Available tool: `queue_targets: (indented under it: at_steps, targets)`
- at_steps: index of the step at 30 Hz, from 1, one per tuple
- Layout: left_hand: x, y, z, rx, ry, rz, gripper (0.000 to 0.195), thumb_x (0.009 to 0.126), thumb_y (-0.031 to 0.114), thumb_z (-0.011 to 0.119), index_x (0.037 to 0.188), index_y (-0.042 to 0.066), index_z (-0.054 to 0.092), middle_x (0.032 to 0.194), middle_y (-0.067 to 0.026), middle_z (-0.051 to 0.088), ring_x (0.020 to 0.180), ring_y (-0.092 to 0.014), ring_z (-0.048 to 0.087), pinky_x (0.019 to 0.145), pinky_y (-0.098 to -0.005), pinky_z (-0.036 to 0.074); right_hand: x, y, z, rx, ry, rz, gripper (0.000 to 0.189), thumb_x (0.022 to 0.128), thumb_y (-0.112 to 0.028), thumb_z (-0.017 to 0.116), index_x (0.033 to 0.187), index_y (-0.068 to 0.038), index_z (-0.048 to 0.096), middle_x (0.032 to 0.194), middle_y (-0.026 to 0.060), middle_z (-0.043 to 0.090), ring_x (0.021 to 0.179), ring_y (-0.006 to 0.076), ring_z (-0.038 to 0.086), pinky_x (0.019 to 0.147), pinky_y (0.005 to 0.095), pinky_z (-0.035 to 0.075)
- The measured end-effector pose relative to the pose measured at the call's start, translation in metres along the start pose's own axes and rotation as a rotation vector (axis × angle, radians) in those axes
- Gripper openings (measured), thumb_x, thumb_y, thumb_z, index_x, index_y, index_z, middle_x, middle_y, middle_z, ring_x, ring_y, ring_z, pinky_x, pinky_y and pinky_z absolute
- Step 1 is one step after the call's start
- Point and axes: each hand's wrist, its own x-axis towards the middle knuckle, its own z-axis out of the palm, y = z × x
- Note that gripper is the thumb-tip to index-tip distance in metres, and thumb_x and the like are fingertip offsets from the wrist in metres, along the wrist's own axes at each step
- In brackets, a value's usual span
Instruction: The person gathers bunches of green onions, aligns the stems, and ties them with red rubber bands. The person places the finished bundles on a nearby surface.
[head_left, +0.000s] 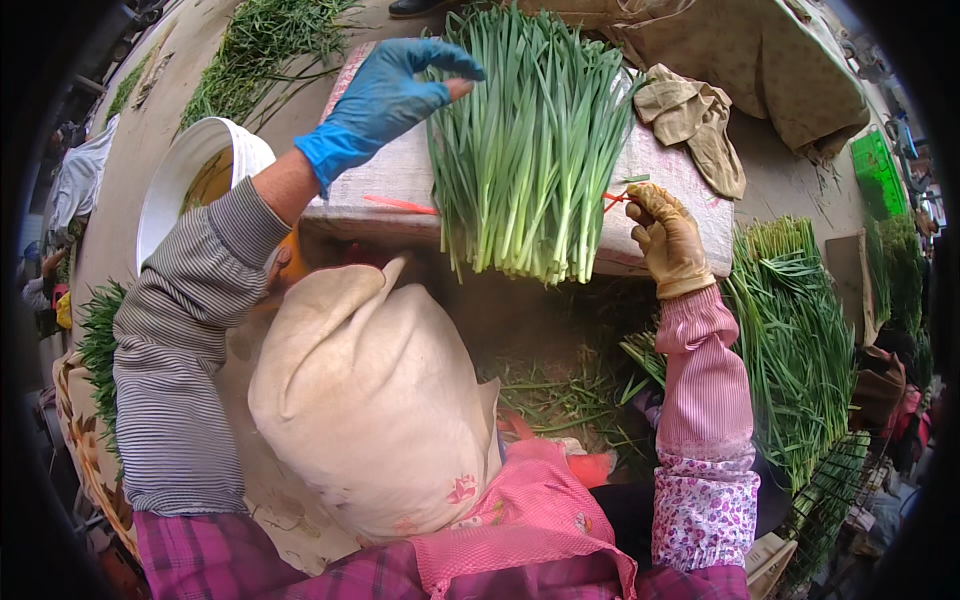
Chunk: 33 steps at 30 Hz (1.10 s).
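A broad bundle of leafy greens (532, 150), probably garlic chives, lies across a block wrapped in pale woven sacking (375, 184). Its pale cut ends overhang the edge nearest me. Under the bundle runs a red plastic tie (401, 205), showing on both sides; its middle is hidden. My right hand (670, 240), in a tan rubber glove, pinches the tie's right end close to the stalks. Above the bundle's left side is my left hand (382, 101), in a blue glove, fingers and thumb apart and holding nothing. Its bare thumb tip pokes out of the glove.
A white bucket (251, 150) with brownish liquid stands at left. A crumpled tan cloth (690, 112) lies on the block's right end. More greens (795, 352) are stacked at right, and a loose heap (259, 56) sits at upper left. A pale cloth (375, 405) covers my lap.
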Motion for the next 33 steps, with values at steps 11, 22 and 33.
queue_targets:
  at_steps: [11,22,33]
  targets:
    - [-0.129,-0.065,0.031,0.298,-0.03,-0.027,0.025,0.073,0.024,0.077,0.095,0.013,0.073,0.094,-0.0041,0.067,0.09,-0.025,0.061,0.08,-0.0359,0.047,0.007,0.004,-0.01,-0.11,0.185,0.01,0.022,0.09,-0.016,0.066,0.108,-0.003,0.065,0.096,0.002,0.067,0.076,0.01,0.058,0.054,0.0212,0.037]
    - [-0.087,-0.087,0.03,0.694,-0.005,0.138,0.01,0.077,0.021,0.072,0.081,0.014,0.066,0.081,-0.0047,0.064,0.077,-0.028,0.06,0.072,-0.0385,0.044,0.026,0.021,-0.029,0.134,0.271,0.098,0.018,0.087,-0.011,0.066,0.103,-0.004,0.064,0.092,0.0029,0.068,0.07,0.0096,0.062,0.048,0.0196,0.035]
    - [-0.085,-0.082,0.01,0.36,-0.009,-0.228,0.017,0.081,0.019,0.074,0.094,0.008,0.072,0.084,-0.0073,0.071,0.075,-0.018,0.065,0.071,-0.0299,0.052,0.042,0.014,-0.037,0.186,0.131,0.165,0.014,0.09,-0.014,0.064,0.101,-0.004,0.061,0.089,0.0046,0.068,0.067,0.0103,0.065,0.04,0.0183,0.037]
